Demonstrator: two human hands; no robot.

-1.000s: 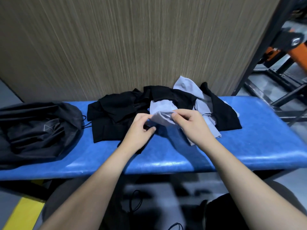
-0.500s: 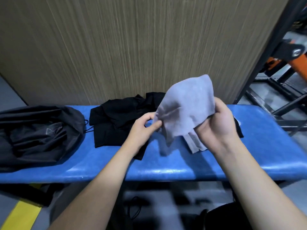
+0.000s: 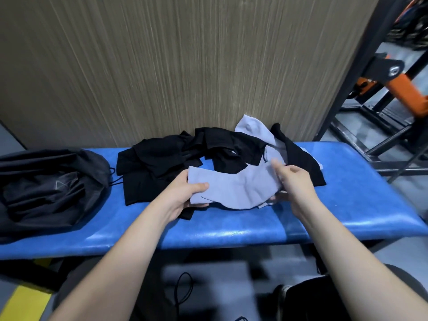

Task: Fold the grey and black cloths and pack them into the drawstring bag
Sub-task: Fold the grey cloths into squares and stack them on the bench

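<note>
A grey cloth [image 3: 234,187] is stretched flat between my hands, just above the blue bench [image 3: 231,230]. My left hand [image 3: 183,193] pinches its left end with the thumb on top. At the cloth's right end, my right hand [image 3: 293,181] grips the edge, fingers partly underneath. Behind it lies a heap of black cloths [image 3: 176,158] against the wall, with another grey cloth [image 3: 257,129] poking out at the back right. The black drawstring bag [image 3: 46,186] lies crumpled on the bench's left end.
A wood-grain wall panel [image 3: 185,66] stands directly behind the bench. A black metal frame with orange parts [image 3: 398,89] is at the right. Cables lie on the floor below the bench's front edge.
The grey cloth was lifted off the pile and held up in front of me. It has now come down and is spread sideways between both hands over the bench.
</note>
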